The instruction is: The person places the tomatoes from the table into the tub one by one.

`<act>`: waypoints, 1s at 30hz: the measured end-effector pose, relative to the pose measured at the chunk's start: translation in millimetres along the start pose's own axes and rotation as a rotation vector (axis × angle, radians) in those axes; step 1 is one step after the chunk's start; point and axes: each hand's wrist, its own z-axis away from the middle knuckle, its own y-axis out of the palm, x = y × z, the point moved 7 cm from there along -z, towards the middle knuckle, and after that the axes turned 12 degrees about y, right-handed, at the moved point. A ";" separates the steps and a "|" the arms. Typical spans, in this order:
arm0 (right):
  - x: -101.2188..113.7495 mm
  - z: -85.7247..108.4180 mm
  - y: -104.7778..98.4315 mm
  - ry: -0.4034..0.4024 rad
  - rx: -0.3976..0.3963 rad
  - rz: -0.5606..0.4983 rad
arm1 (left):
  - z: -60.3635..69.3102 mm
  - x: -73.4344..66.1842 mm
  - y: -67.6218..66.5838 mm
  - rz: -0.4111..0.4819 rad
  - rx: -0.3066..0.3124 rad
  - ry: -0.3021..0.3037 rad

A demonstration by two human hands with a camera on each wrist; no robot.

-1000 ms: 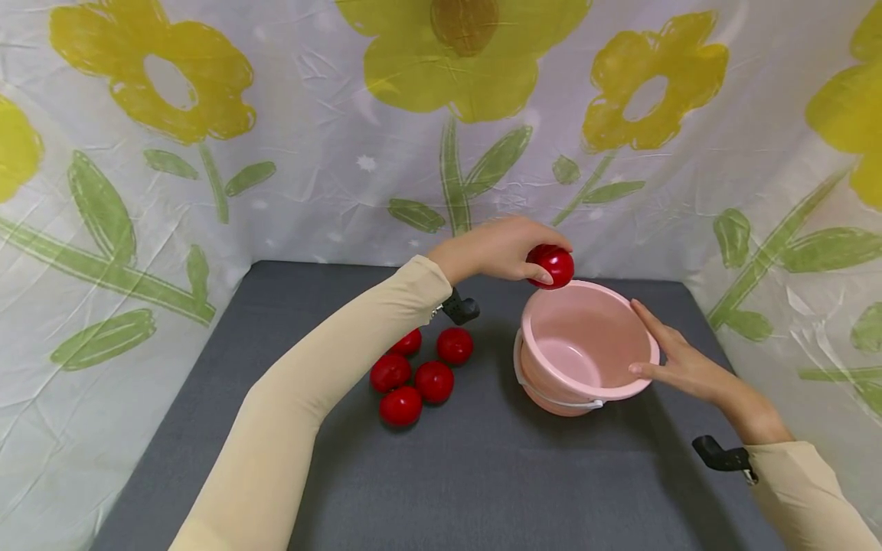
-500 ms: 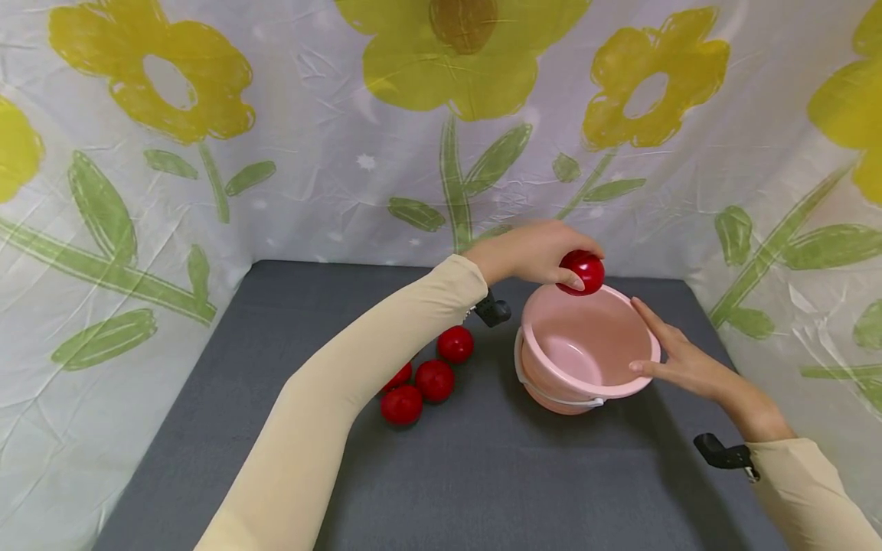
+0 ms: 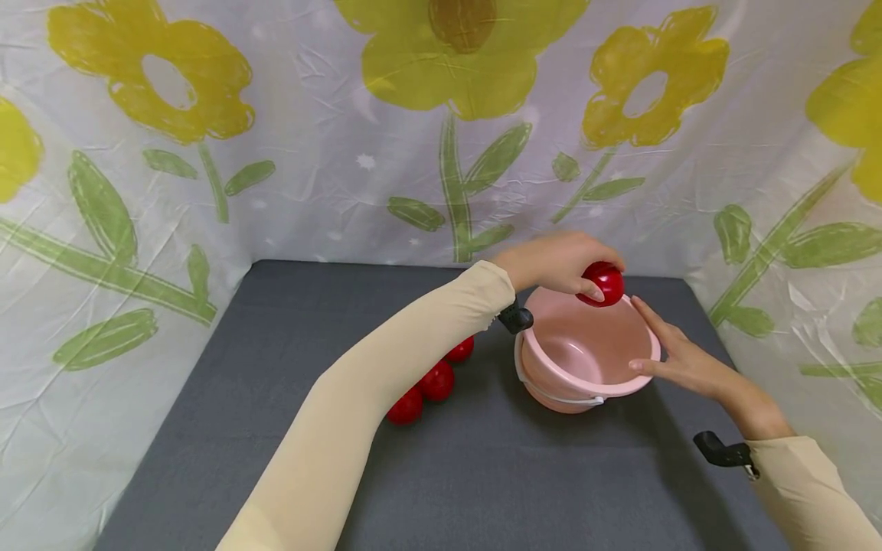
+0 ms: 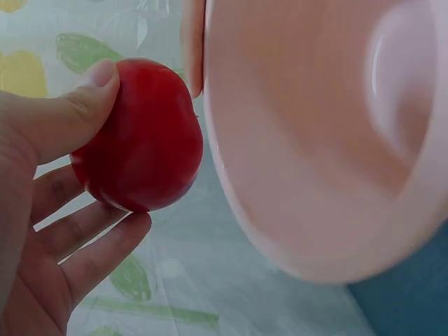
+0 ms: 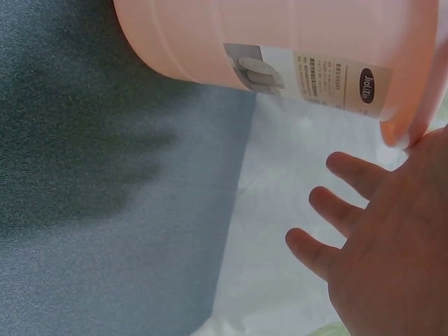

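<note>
My left hand (image 3: pixel 561 264) grips a glossy red apple (image 3: pixel 602 284) above the far part of a pink bucket's opening. In the left wrist view, the thumb presses on one side of the apple (image 4: pixel 143 136) and fingers support it from below, just outside the bucket's rim (image 4: pixel 231 203). The pink bucket (image 3: pixel 551 383) stands on the dark grey table, its white handle hanging down in front. My right hand (image 3: pixel 682 367) rests against the right rim, thumb over the edge, fingers outside. In the right wrist view, three fingers (image 5: pixel 343 210) are spread, apart from the bucket wall.
Several red apples (image 3: pixel 437 381) lie left of the bucket, partly hidden by my left sleeve (image 3: pixel 386 367). A white cloth with yellow flowers (image 3: pixel 448 184) hangs behind and at both sides of the table (image 3: pixel 276 321). A printed label (image 5: pixel 308 77) is on the bucket.
My left hand has carried the apple rightward from beyond the bucket's far left rim to above its opening, lowering slightly. The left sleeve now hides more apples. The right hand and bucket stay nearly still.
</note>
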 end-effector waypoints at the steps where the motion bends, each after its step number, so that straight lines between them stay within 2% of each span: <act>1: -0.2 -0.2 0.0 -0.003 0.000 -0.003 | -2.7 -0.7 1.3 0.005 0.005 -0.002; 11: -0.7 -0.4 -0.3 0.012 0.015 -0.017 | -22.3 0.4 15.8 0.065 0.008 -0.001; 23: -3.3 -0.4 1.0 0.016 0.011 -0.002 | -28.4 -0.1 43.9 0.100 0.086 -0.034; 30: -0.2 -1.6 -0.6 -0.034 0.006 -0.047 | -29.4 -3.3 44.1 0.181 0.054 -0.018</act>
